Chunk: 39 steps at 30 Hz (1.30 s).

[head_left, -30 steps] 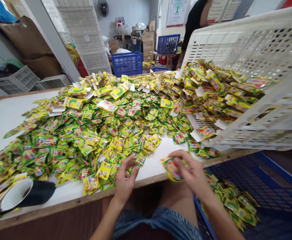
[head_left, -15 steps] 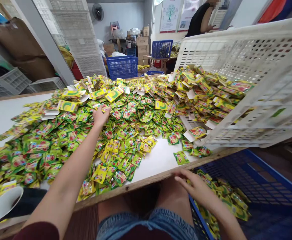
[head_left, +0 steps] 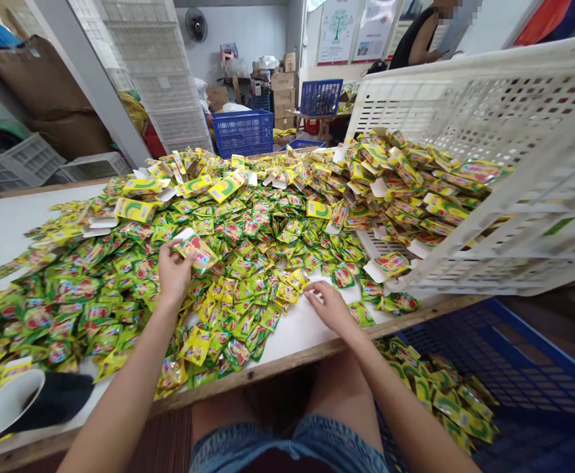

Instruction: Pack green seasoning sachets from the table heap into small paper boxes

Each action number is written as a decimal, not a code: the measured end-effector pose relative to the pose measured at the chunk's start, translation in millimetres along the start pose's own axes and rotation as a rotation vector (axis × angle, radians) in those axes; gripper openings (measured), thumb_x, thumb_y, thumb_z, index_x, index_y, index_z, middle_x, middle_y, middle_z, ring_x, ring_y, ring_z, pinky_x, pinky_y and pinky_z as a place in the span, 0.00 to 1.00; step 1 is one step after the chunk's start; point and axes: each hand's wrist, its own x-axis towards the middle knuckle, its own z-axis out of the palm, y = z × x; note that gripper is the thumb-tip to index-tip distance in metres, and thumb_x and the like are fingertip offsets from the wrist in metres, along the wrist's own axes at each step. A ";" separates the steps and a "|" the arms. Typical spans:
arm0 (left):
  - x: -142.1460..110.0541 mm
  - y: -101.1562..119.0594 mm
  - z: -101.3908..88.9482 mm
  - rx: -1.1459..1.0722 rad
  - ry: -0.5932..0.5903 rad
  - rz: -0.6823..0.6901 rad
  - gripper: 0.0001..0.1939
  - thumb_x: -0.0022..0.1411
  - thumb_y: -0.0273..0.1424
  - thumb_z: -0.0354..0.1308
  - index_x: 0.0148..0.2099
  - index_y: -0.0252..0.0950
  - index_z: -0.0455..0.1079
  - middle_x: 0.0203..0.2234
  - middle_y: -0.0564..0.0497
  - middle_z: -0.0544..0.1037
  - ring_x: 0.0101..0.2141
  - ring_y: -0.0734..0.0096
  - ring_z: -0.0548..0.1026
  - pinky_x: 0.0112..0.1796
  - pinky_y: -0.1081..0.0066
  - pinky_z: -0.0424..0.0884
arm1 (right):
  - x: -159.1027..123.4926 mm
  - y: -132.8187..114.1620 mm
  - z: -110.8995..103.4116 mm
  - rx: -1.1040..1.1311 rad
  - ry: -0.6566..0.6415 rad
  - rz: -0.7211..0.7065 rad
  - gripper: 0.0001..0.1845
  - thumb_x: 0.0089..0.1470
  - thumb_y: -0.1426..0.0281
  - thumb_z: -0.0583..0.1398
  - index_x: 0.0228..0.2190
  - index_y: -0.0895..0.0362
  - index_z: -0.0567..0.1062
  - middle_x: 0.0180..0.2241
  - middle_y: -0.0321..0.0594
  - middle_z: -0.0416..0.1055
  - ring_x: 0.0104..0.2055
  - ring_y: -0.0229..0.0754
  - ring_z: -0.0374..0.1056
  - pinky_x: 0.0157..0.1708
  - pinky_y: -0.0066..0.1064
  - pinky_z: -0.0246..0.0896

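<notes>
My left hand (head_left: 175,272) is closed on a small carton (head_left: 199,253) with a watermelon print, pinched at its left end beside a raised white flap. It holds the carton above a wide heap of green sachets (head_left: 248,226). My right hand (head_left: 330,307) hovers over the white tabletop (head_left: 287,335), fingers bent and apart, with nothing visible in them. Just left of its fingertips lie yellow sachets (head_left: 290,286). More yellow cartons (head_left: 137,210), several with flaps raised, lie along the heap's far side.
A white crate (head_left: 494,236) lies tipped on the right, cartons spilling from it. Below the table's wooden edge (head_left: 250,376) a blue crate (head_left: 538,394) holds filled packs. A dark cup (head_left: 60,397) with a white inside lies at the left. Behind, a person (head_left: 418,39) works.
My left hand has drawn back toward me from the heap, now with a carton in its fingers. My right hand has risen from below the table edge to over the tabletop.
</notes>
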 end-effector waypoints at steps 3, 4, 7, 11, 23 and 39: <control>-34.5 4.1 -9.8 -0.191 -0.144 -0.084 0.25 0.48 0.33 0.63 0.49 0.36 0.62 0.34 0.48 0.74 0.35 0.66 0.75 0.34 0.69 0.72 | 25.7 5.4 18.9 -0.058 0.088 0.030 0.09 0.52 0.69 0.56 0.37 0.57 0.71 0.40 0.45 0.70 0.46 0.48 0.62 0.48 0.41 0.54; -45.0 6.2 -11.6 -0.243 -0.210 -0.125 0.25 0.48 0.33 0.63 0.49 0.37 0.62 0.36 0.48 0.75 0.35 0.66 0.75 0.34 0.68 0.72 | 31.3 5.6 24.5 -0.060 0.098 0.041 0.11 0.51 0.69 0.57 0.38 0.56 0.71 0.41 0.46 0.69 0.46 0.49 0.62 0.48 0.42 0.53; -70.5 11.8 -12.9 -0.344 -0.390 -0.232 0.25 0.49 0.34 0.64 0.49 0.38 0.62 0.38 0.47 0.75 0.35 0.65 0.76 0.35 0.67 0.73 | 37.4 3.8 37.9 -0.055 0.103 0.062 0.17 0.45 0.69 0.61 0.41 0.56 0.69 0.41 0.47 0.68 0.46 0.50 0.61 0.47 0.42 0.54; -89.3 13.8 -6.8 -0.429 -0.444 -0.291 0.25 0.49 0.35 0.64 0.49 0.39 0.61 0.36 0.48 0.76 0.36 0.64 0.76 0.37 0.66 0.72 | 29.5 4.2 41.9 -0.023 0.119 0.104 0.23 0.41 0.69 0.64 0.42 0.59 0.68 0.41 0.48 0.68 0.44 0.51 0.61 0.46 0.42 0.54; -136.1 33.9 31.1 -0.549 -0.797 -0.281 0.17 0.55 0.33 0.60 0.46 0.41 0.61 0.38 0.48 0.76 0.38 0.66 0.75 0.38 0.68 0.71 | 2.0 -30.9 18.4 0.361 -0.074 0.122 0.11 0.53 0.62 0.53 0.30 0.57 0.68 0.26 0.35 0.69 0.26 0.38 0.66 0.24 0.28 0.65; -164.3 32.7 43.5 -0.549 -0.724 -0.330 0.27 0.55 0.30 0.60 0.56 0.38 0.56 0.46 0.43 0.74 0.46 0.60 0.73 0.48 0.60 0.68 | -14.5 -41.4 -3.2 0.737 -0.036 0.202 0.18 0.49 0.58 0.60 0.38 0.55 0.63 0.23 0.30 0.65 0.16 0.30 0.57 0.14 0.23 0.57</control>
